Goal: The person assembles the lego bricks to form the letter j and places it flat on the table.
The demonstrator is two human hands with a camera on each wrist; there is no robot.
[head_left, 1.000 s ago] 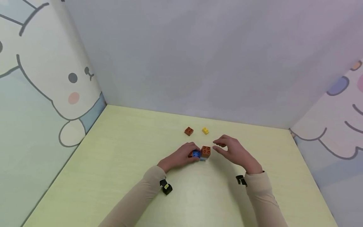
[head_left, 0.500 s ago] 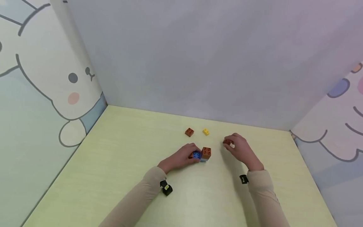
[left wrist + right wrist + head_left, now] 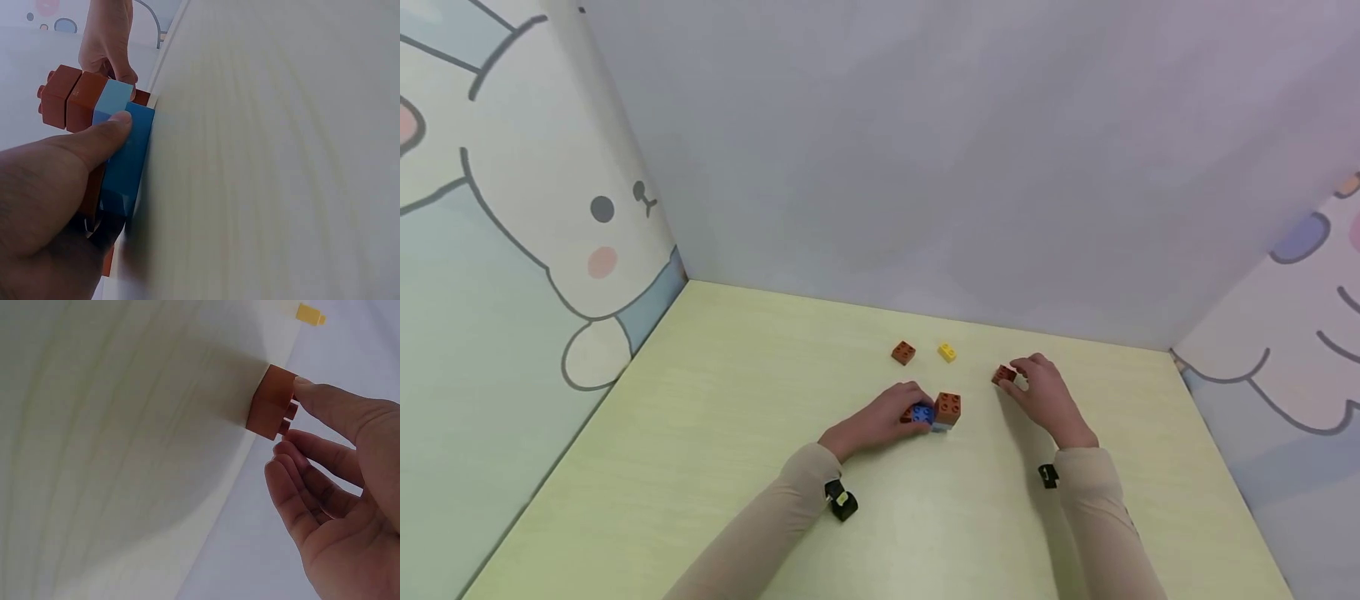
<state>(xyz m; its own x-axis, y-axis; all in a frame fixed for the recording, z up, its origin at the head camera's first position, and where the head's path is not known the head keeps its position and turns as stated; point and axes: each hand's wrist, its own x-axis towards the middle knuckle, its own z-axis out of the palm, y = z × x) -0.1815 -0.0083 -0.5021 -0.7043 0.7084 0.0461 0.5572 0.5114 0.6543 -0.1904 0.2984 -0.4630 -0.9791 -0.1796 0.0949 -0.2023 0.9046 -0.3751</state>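
Note:
My left hand point(image 3: 880, 419) grips a brick assembly low on the table, its thumb against the long blue brick point(image 3: 131, 153) in the left wrist view. At the assembly's right end, a light blue brick point(image 3: 112, 98) carries two stacked reddish-brown bricks point(image 3: 948, 407). The palm and fingers hide part of the rest. Farther right, my right hand point(image 3: 1047, 402) is at a loose reddish-brown brick point(image 3: 1003, 375) sitting studs up on the table. Its thumb tip is right at the brick's edge, and the loosely bent fingers stand off the brick in the right wrist view.
Behind the assembly lie another reddish-brown brick point(image 3: 903, 352) and a small yellow brick point(image 3: 947, 352). A plain wall point(image 3: 880, 183) closes off the table's point(image 3: 752, 358) back edge, with cartoon-printed walls at both sides.
My right hand has carried the reddish-brown brick to the right, away from the assembly, set it down and loosened its fingers. My left hand has kept its grip in place.

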